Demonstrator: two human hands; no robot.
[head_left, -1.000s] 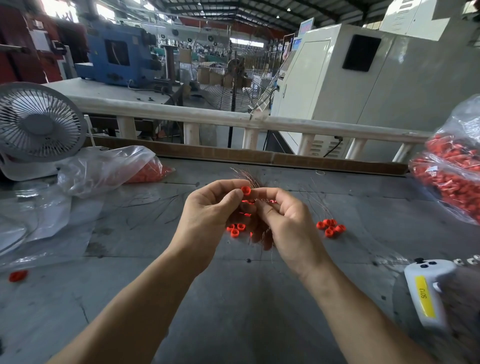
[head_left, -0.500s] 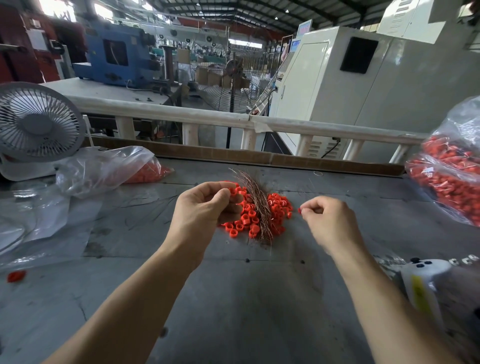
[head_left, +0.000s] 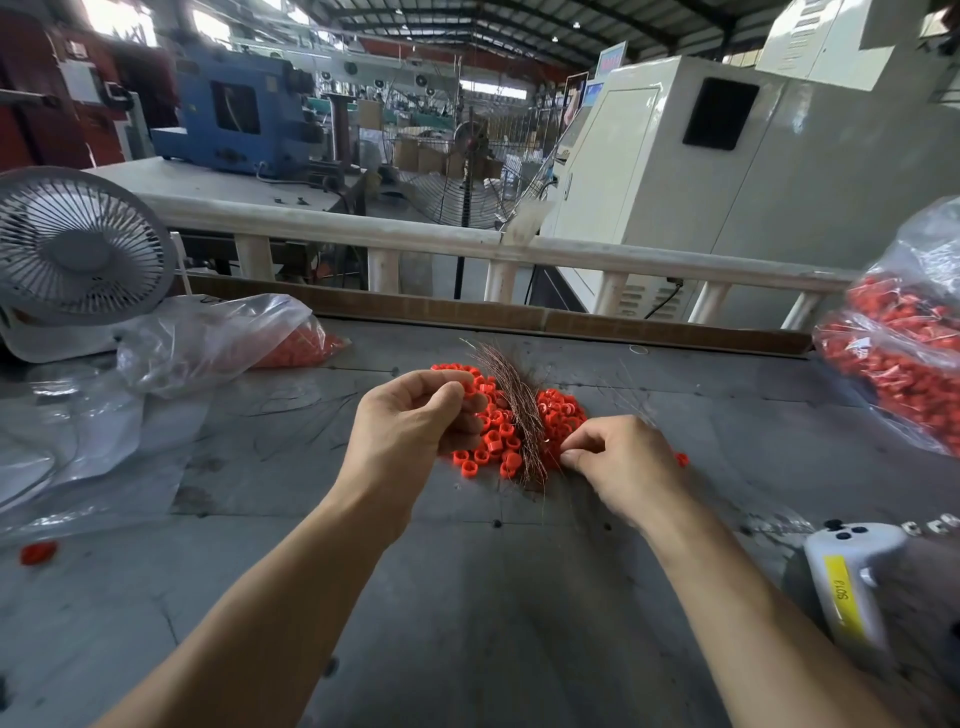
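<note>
On the grey table (head_left: 467, 597), left hand (head_left: 410, 426) pinches a ring (head_left: 477, 399), right hand (head_left: 623, 465) pinches wire (head_left: 524, 415).

"S019": yellow label (head_left: 842, 593) on white controller (head_left: 857, 551)

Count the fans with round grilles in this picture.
2: a white desk fan on the table at far left, and a pedestal fan beyond the railing. Others may be hidden farther back.

Both forearms stretch forward, bare, and angle in toward each other. The left hand (head_left: 410, 423) is raised a little, its fingers curled in and its thumb laid against the forefinger. The right hand (head_left: 621, 467) sits lower, just beside it, back upward, with thumb and forefinger pinched tip to tip and the other fingers tucked under.
</note>
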